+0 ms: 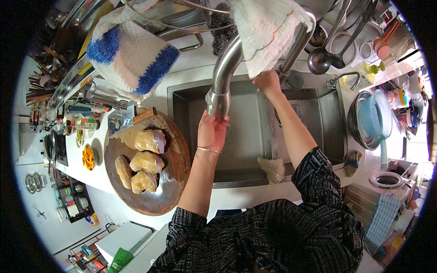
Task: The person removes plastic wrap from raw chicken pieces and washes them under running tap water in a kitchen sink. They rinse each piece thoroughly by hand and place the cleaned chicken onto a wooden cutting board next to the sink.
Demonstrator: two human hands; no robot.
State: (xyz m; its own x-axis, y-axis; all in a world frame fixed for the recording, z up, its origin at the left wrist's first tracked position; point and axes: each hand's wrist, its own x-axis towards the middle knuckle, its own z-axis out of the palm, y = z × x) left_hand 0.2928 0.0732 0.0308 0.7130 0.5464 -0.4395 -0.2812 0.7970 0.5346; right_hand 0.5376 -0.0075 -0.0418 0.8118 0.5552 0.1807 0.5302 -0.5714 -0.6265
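My left hand (212, 131), palm up with a bangle at the wrist, is at the mouth of the stainless-steel faucet spout (223, 73); the spout hides part of its fingers. My right hand (268, 82) reaches to the faucet's base, its fingertips partly hidden below a hanging white cloth (269, 37). Below both arms lies a double-bowl metal sink (244, 136). Left of it, a round wooden chopping board (133, 201) holds several raw, yellow-skinned chicken pieces (146, 162). A cleaver (144, 116) with a wooden handle rests at the board's far edge.
A blue-and-white towel (131, 58) hangs at the upper left. A bowl of orange cut pieces (88, 157) stands left of the board. Ladles (320, 60) hang at the upper right, above a dish soap bottle (358, 76). Stacked basins (370, 114) sit right of the sink.
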